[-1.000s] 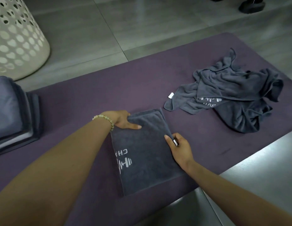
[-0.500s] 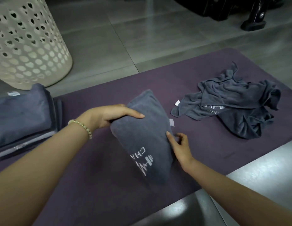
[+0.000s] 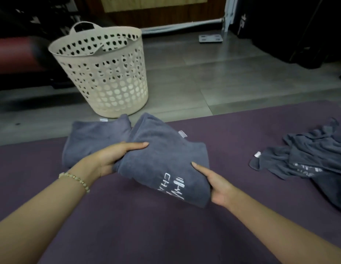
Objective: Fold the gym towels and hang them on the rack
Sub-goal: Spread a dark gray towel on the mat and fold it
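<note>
A folded dark grey gym towel (image 3: pixel 162 159) with white lettering is lifted off the purple mat (image 3: pixel 165 235), held between both hands. My left hand (image 3: pixel 112 159) grips its left edge, thumb on top. My right hand (image 3: pixel 215 183) grips its lower right edge near the logo. Just behind it on the left lies a stack of folded grey towels (image 3: pixel 93 138). A crumpled, unfolded grey towel (image 3: pixel 310 161) lies on the mat at the right. No rack is in view.
A cream perforated laundry basket (image 3: pixel 104 73) stands on the grey floor behind the mat. A small flat scale (image 3: pixel 210 38) lies on the floor at the back. Dark equipment fills the far right and left background.
The folded towel has been lifted off the mat and carried left, toward the stack of folded towels. My view has swung up and to the left.
</note>
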Demonstrator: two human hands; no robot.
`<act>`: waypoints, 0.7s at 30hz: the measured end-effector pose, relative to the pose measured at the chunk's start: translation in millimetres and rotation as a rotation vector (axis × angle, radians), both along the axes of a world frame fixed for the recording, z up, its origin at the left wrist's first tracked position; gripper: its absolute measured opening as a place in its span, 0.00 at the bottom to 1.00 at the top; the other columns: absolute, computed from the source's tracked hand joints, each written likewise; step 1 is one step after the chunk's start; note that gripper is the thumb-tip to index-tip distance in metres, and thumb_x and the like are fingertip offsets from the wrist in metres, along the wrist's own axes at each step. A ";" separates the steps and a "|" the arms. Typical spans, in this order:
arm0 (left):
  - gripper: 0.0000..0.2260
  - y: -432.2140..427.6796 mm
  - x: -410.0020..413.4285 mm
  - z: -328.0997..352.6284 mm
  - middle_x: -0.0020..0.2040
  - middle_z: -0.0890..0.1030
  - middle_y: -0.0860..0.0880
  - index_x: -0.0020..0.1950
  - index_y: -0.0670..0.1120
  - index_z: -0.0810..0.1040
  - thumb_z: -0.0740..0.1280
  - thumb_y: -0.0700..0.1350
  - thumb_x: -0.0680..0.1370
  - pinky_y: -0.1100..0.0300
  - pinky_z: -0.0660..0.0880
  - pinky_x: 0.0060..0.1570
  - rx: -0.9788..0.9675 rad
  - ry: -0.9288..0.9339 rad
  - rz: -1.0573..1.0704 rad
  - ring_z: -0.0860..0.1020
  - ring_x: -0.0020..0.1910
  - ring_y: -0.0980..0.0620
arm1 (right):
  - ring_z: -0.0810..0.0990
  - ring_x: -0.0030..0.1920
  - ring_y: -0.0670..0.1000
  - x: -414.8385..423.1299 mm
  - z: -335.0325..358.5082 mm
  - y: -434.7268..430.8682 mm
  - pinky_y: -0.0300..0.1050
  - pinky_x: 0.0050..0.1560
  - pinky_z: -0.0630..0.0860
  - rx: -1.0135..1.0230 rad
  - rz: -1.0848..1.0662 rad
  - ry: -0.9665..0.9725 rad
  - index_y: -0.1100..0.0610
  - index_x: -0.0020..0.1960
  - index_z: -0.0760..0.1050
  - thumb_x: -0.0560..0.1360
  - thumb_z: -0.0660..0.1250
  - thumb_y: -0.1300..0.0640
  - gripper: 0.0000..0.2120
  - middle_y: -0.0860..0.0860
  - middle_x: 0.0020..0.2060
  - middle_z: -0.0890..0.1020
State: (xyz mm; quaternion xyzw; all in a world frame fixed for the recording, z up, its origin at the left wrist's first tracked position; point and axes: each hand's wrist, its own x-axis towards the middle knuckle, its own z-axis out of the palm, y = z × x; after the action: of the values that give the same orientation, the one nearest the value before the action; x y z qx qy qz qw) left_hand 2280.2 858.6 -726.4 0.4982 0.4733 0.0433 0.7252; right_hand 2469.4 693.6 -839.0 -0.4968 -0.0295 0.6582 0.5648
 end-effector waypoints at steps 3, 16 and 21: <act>0.21 19.2 -43.2 -12.4 0.53 0.84 0.46 0.61 0.42 0.77 0.71 0.48 0.70 0.56 0.79 0.50 0.056 -0.005 0.059 0.83 0.51 0.49 | 0.84 0.52 0.50 -8.6 21.0 19.0 0.46 0.49 0.82 0.097 0.111 -0.230 0.44 0.63 0.72 0.73 0.69 0.56 0.20 0.48 0.54 0.84; 0.30 140.0 -155.4 -11.3 0.60 0.80 0.52 0.67 0.54 0.71 0.77 0.55 0.67 0.58 0.76 0.53 0.438 -0.107 0.241 0.80 0.56 0.53 | 0.81 0.51 0.46 -73.2 86.3 205.9 0.35 0.44 0.78 0.322 0.185 -0.689 0.50 0.68 0.69 0.76 0.67 0.60 0.21 0.49 0.58 0.81; 0.36 183.8 -175.7 -38.7 0.73 0.67 0.43 0.77 0.47 0.56 0.70 0.50 0.75 0.55 0.67 0.66 0.705 0.250 0.245 0.68 0.70 0.45 | 0.78 0.56 0.51 -98.6 68.4 261.6 0.44 0.53 0.76 0.156 0.113 -0.858 0.53 0.74 0.59 0.78 0.65 0.53 0.27 0.53 0.61 0.76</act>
State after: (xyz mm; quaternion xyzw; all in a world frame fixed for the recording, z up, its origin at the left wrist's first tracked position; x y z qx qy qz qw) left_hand 2104.5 1042.4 -765.2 0.6580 0.5701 0.2281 0.4358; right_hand 2370.8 955.2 -770.5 -0.6786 -0.3381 0.4179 0.5005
